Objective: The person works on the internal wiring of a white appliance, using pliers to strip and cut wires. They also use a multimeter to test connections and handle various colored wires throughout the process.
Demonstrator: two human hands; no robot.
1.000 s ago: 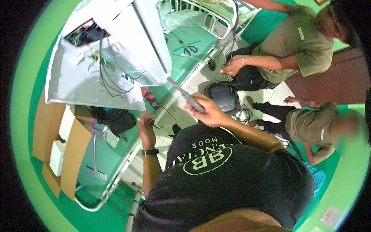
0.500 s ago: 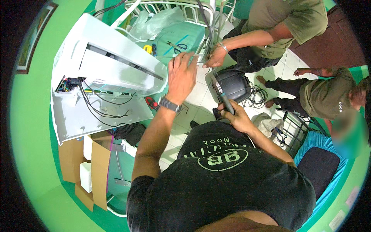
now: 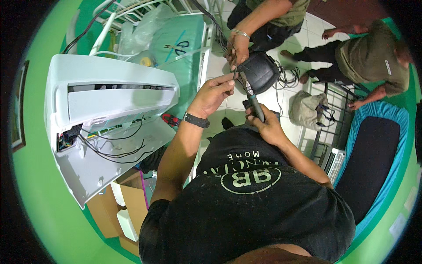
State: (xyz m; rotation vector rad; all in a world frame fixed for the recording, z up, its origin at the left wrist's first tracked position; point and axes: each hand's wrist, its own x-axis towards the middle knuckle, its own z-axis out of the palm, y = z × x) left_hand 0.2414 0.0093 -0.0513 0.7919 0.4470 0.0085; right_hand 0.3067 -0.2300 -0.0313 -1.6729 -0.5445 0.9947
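My left hand (image 3: 212, 94) pinches a thin dark cable (image 3: 235, 70) near its fingertips. A co-worker's hand (image 3: 238, 46) holds the same bunch of cables just above. My right hand (image 3: 267, 124) grips a grey-handled metal tool (image 3: 256, 105), its metal end pointing up beside the cable and my left fingertips. To the left, a white wall air-conditioner unit (image 3: 110, 101) lies with dark wires (image 3: 105, 154) hanging from one end over its white backing panel (image 3: 83, 176). A red clamp meter (image 3: 170, 120) is partly hidden beside the unit.
A green mattress (image 3: 176, 66) on a white bed frame holds scissors (image 3: 178, 47) and plastic. A black case (image 3: 261, 70), coiled cable, a cloth bag (image 3: 305, 110) and a blue-edged mattress (image 3: 369, 163) are rightward. Two co-workers are ahead. Cardboard (image 3: 103, 215) is lower left.
My left hand has risen from low by the bed to the cable, its fingers now closing on it. The tool in my right hand has swung upright beside the cable. The view has shifted.
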